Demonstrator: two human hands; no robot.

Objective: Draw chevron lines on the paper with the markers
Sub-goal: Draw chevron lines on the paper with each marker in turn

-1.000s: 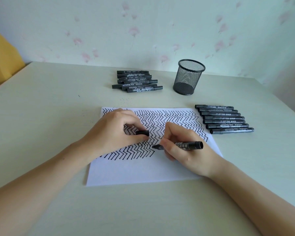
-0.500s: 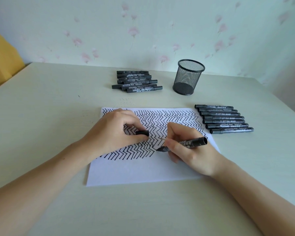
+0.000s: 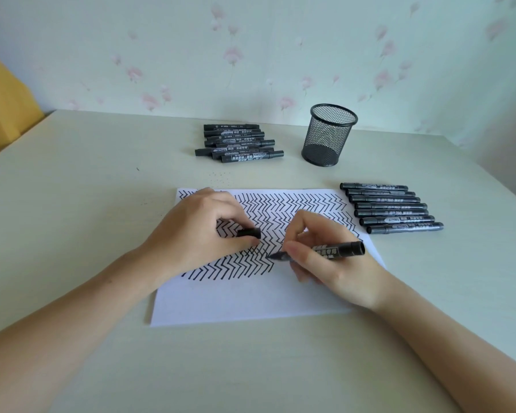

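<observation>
White paper (image 3: pixel 251 299) on a pale bench (image 3: pixel 72 204), mostly filled with black chevron rows.

At the paper's centre, the right hand (image 3: pixel 334 263) pinches a marker (image 3: pixel 337 250), tip on the lowest row's end; the left hand (image 3: pixel 203 234) beside it pinches the cap (image 3: pixel 248 233). Matching stroke angle and spacing should keep rows even. Both hands hide some rows.

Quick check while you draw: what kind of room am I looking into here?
Probably a home desk or study corner. A pale table stands against floral wallpaper, with a mesh pen holder and rows of black markers beside the chevron-covered paper.
</observation>
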